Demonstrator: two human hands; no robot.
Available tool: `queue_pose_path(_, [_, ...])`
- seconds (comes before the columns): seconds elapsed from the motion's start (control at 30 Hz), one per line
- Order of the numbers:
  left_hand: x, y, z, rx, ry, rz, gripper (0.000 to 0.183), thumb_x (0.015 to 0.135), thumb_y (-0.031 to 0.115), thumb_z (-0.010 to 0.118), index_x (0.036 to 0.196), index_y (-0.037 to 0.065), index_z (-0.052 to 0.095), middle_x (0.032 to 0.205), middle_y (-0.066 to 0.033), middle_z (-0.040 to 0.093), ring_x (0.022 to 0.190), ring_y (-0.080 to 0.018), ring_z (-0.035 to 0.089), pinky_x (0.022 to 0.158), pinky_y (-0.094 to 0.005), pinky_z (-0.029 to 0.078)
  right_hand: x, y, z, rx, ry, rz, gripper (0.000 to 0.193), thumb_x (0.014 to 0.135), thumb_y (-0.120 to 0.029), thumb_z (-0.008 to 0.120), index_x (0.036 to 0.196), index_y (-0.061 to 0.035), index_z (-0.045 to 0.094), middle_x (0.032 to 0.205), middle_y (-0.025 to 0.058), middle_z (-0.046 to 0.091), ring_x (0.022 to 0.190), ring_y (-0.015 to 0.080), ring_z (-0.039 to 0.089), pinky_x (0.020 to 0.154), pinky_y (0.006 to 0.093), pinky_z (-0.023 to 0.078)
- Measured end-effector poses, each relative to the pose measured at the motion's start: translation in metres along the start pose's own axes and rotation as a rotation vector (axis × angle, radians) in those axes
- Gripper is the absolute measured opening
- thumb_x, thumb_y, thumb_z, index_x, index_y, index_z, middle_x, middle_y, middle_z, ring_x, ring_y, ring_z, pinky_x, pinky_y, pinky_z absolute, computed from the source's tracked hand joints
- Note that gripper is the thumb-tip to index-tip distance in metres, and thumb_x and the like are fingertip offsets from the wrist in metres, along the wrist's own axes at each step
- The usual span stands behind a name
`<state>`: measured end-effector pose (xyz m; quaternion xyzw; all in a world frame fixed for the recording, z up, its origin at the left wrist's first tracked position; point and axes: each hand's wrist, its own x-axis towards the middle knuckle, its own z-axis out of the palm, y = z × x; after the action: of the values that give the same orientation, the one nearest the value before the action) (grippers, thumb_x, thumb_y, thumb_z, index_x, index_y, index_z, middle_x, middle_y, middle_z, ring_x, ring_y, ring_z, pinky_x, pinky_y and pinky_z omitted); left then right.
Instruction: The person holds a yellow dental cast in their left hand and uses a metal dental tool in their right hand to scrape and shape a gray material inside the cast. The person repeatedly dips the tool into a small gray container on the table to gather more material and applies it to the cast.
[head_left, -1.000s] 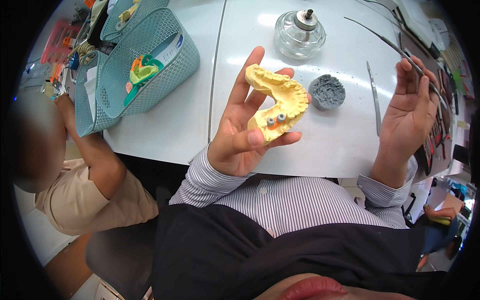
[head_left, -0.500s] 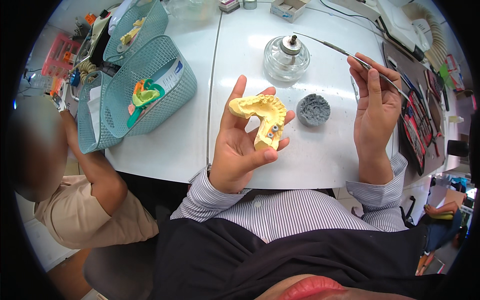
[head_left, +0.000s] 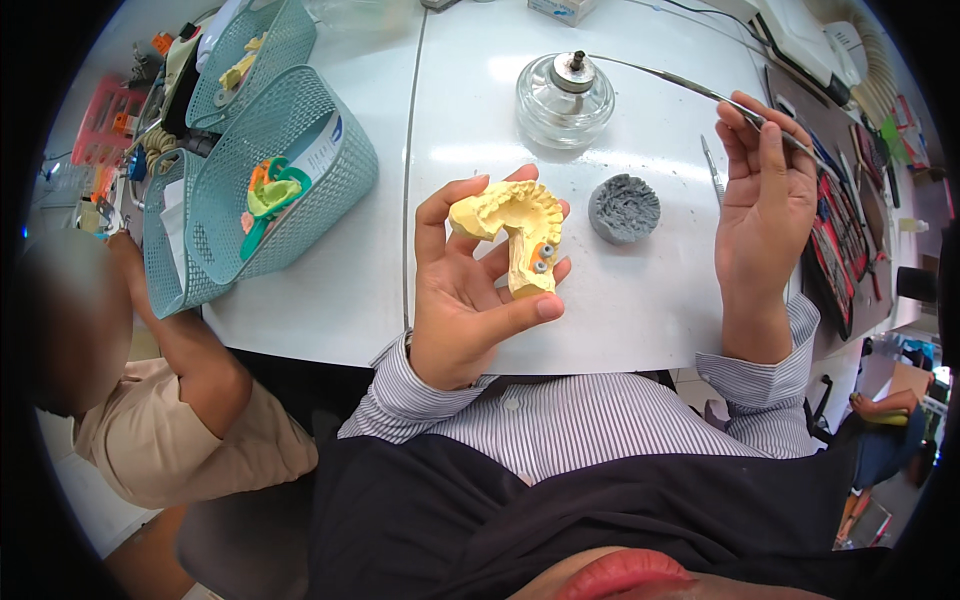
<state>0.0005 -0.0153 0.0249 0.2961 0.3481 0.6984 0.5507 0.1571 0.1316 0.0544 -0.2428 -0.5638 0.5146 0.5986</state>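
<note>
My left hand [head_left: 465,295] grips a yellow plaster dental cast [head_left: 515,215], a curved tooth arch with two small grey metal cylinders set in an orange-pink patch. My right hand [head_left: 768,200] pinches a thin metal wax carving tool [head_left: 690,86], its far tip slanting left close to the burner's wick. That glass spirit burner [head_left: 565,105] has a metal collar and a dark wick; I cannot make out a flame. Between my hands on the white table lies a round block of grey wax [head_left: 624,209] with a gouged top.
Blue-green mesh baskets [head_left: 330,200] at the left hold a green impression tray [head_left: 268,205] and yellow casts. A co-worker's arm [head_left: 190,340] is beside them. Another slim metal tool [head_left: 712,165] lies near my right hand. A tool case [head_left: 828,250] sits at the right.
My left hand and the cast have shifted slightly left, with the fingers more curled round it. My right hand has moved a little right; the tool tip still hovers by the wick.
</note>
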Motion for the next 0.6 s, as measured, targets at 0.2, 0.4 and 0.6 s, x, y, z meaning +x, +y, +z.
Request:
queue_pose_path(0.2, [0.001, -0.006, -0.001, -0.063, -0.272, -0.22, 0.082, 0.056, -0.009, 0.069, 0.118, 0.021, 0.024, 0.131, -0.0218, 0.015, 0.111, -0.0318, 0.039, 0.081, -0.0334, 0.048, 0.007, -0.011, -0.029, -0.053, -0.105, 0.044, 0.015, 0.088, -0.009, 0.035, 0.096, 0.0008, 0.044, 0.089, 0.0131, 0.054, 0.071, 0.0142, 0.054, 0.066, 0.025, 0.043])
queue_pose_path(0.4, [0.003, -0.01, -0.003, -0.053, -0.334, -0.327, 0.082, 0.056, -0.01, 0.069, 0.117, 0.02, 0.024, 0.133, -0.0202, 0.01, 0.108, -0.0313, 0.042, 0.079, -0.0319, 0.05, 0.004, -0.015, -0.025, -0.277, -0.259, -0.075, 0.013, 0.085, -0.005, 0.04, 0.095, 0.0021, 0.044, 0.083, 0.0114, 0.054, 0.067, 0.0123, 0.053, 0.062, 0.022, 0.044])
queue_pose_path(0.6, [0.003, -0.008, -0.001, -0.102, -0.318, -0.374, 0.083, 0.056, -0.01, 0.068, 0.119, 0.02, 0.022, 0.134, -0.0182, 0.007, 0.109, -0.0314, 0.042, 0.079, -0.0323, 0.05, 0.005, -0.014, -0.026, -0.329, -0.276, -0.078, 0.013, 0.085, -0.005, 0.04, 0.095, 0.0018, 0.044, 0.082, 0.011, 0.054, 0.067, 0.0121, 0.052, 0.062, 0.0212, 0.043])
